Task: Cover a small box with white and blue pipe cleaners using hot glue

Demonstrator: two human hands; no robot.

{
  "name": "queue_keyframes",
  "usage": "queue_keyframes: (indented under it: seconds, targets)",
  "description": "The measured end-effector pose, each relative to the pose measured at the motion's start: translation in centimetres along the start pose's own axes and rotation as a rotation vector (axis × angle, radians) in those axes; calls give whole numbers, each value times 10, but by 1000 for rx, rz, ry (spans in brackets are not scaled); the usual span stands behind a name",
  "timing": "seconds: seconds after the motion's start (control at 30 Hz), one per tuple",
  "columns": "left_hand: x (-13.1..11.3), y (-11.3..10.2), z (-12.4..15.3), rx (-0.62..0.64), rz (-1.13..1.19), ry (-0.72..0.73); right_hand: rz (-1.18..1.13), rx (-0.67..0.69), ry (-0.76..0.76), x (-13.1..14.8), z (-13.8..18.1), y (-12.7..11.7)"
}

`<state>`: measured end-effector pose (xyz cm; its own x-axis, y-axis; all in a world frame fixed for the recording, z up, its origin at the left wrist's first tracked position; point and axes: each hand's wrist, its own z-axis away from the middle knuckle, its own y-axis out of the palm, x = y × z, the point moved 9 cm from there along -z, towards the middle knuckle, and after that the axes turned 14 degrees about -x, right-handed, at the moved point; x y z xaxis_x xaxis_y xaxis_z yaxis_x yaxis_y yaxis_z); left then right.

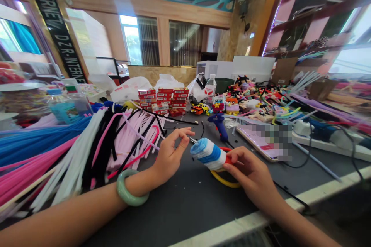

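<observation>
My right hand is closed around a scissors-like tool with red and yellow handles, whose front end is wrapped in a blue and white pipe-cleaner coil. My left hand, with a green jade bangle on the wrist, pinches its thumb and fingers together just left of the coil; what they hold is too small to make out. Both hands hover over the dark grey table.
A big heap of pipe cleaners in blue, pink, white and black lies on the left. Red boxes, a water bottle, a blue glue gun, a phone, small craft figures and a power strip lie behind.
</observation>
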<state>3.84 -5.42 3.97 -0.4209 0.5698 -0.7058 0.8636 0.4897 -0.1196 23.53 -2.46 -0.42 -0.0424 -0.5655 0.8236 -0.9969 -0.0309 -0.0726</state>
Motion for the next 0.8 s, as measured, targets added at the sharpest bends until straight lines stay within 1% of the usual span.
queue_keyframes:
  seconds: [0.17, 0.27, 0.37, 0.5, 0.6, 0.67, 0.8]
  targets:
    - [-2, -3, 0, -10, -24, 27, -8, 16, -21, 0, 1, 2]
    - [-3, -3, 0, -10, -29, 58, 9, -3, -76, 6, 0, 0]
    - [-3, -1, 0, 17, -14, 96, 8, -9, -137, 15, -1, 1]
    - [-11, -2, 4, 28, -9, 207, 39, 9, -203, 26, -1, 4]
    - [-17, -1, 9, 64, -27, 289, 74, 19, -232, 27, 0, 4]
    - [-15, 2, 11, 104, -56, 273, 90, 45, -225, 25, 1, 5]
    - [-4, 1, 8, 108, -97, 160, 91, 93, -208, 18, 3, 7]
